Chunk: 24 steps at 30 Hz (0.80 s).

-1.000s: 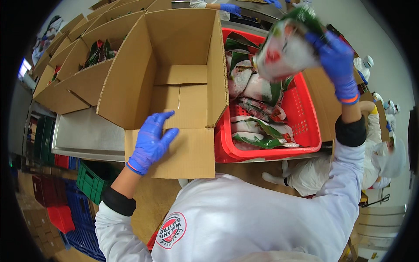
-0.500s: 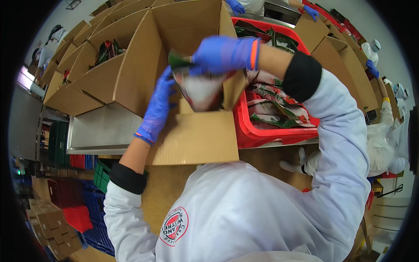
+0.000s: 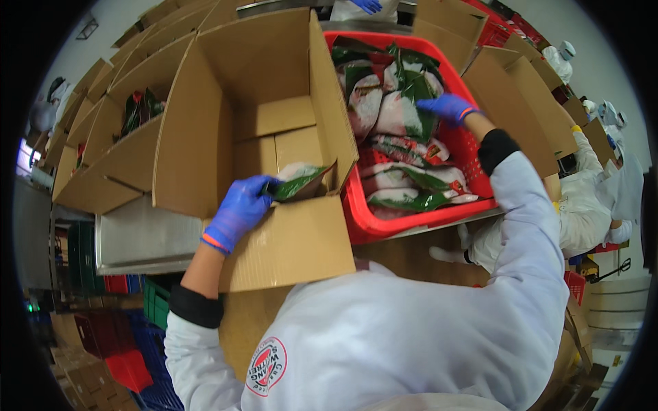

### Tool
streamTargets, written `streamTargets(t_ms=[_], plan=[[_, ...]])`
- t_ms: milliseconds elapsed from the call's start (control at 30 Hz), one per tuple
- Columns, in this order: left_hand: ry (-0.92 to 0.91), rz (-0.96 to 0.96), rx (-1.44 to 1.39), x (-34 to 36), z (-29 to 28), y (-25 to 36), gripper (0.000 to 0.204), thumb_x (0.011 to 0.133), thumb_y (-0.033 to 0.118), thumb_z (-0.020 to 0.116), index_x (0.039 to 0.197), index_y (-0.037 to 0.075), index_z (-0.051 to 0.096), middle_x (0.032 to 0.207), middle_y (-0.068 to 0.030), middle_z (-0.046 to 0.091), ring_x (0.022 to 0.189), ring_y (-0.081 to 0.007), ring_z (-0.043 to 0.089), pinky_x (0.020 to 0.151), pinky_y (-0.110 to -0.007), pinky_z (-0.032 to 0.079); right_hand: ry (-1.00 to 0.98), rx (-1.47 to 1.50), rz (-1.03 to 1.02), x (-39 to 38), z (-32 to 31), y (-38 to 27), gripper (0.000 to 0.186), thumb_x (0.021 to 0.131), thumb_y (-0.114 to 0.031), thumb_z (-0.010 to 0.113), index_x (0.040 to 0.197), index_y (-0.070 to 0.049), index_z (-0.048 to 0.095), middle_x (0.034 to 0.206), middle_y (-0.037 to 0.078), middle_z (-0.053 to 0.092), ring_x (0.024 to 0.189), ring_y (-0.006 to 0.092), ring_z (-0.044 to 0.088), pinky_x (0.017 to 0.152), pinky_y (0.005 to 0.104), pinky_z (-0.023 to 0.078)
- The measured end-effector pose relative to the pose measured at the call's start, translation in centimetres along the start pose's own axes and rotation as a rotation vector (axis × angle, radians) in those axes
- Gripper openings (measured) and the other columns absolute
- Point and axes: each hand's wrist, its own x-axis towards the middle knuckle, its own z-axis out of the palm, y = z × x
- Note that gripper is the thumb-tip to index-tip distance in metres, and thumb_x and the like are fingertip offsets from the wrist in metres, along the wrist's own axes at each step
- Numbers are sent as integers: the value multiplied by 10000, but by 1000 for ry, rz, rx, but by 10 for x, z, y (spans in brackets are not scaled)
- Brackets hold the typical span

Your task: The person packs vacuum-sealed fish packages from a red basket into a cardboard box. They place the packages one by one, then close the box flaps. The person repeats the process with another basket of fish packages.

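Observation:
My left hand [image 3: 238,211], in a blue glove, is closed on the edge of a filled plastic bag [image 3: 301,183], green and white. That bag rests inside the near side of an open cardboard box [image 3: 257,41], by its folded-out front flap. To the right, my gloved right hand [image 3: 449,108] is over a red plastic basket [image 3: 473,82], fingers stretched out against the green edge of a white-and-green bag [image 3: 401,113]. Several similar bags lie in the basket, some frosty white with red print. The right fingertips are partly hard to make out.
More open cardboard boxes [image 3: 123,157] stand at the left, one with bags in it. A metal tray [image 3: 147,233] lies below them. Other boxes [image 3: 510,103] and a co-worker in white [image 3: 582,205] are at the right. Stacked crates [image 3: 130,370] stand at lower left.
My right hand has let go of the bag it held above the box and moved right to the basket. The bag is now lower, in the box, with my left hand on it.

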Motion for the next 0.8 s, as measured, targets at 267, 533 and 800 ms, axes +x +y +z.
streamTargets(t_ms=[267, 533, 800], plan=[[104, -359, -525, -9, -3, -13, 93, 861, 37, 647, 936, -13, 671, 770, 15, 630, 716, -51, 525, 663, -227, 459, -135, -297, -124, 2, -17, -15, 441, 984, -387, 394, 945, -35, 657, 851, 186, 667, 794, 390, 633, 777, 481, 489], [118, -350, -571, -7, -5, -13, 104, 872, 58, 650, 939, -18, 676, 778, 4, 645, 723, -55, 556, 661, -218, 450, 630, -961, -1146, -12, -9, -7, 303, 776, -152, 573, 1069, -190, 640, 805, 52, 580, 813, 242, 566, 951, 455, 409], [138, -331, -371, -6, -4, -10, 133, 854, 84, 674, 937, -19, 681, 745, -10, 649, 696, -53, 515, 638, -235, 443, 288, -749, -1224, 19, 32, -16, 180, 723, -251, 635, 566, -164, 624, 630, 92, 611, 747, 278, 609, 720, 406, 462]])
